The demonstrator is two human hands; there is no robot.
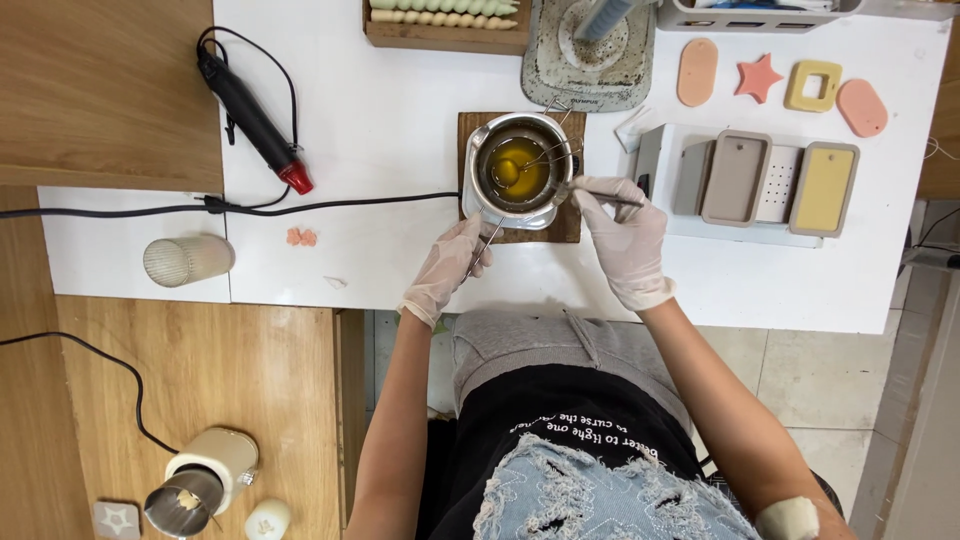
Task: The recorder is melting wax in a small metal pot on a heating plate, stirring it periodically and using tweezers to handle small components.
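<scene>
Stirring setup, head view: small metal pouring pot sat on a dark wooden board at the centre of the white table, amber liquid inside with a paler lump in it. Left hand, in a thin glove, was closed around the pot's handle at the near edge of the board. Right hand, also gloved, pinched a thin metal stirring tool whose tip was down in the liquid.

Around it: black heat gun with red nozzle to the left, its cord across the table; ribbed glass cup lying on its side near the left edge; 2 small pink pieces between cup and pot. To the right, a white appliance carrying a taupe tray and a yellow tray. Behind those, 4 flat cast shapes: peach oval, coral star, yellow square frame, pink oval.
</scene>
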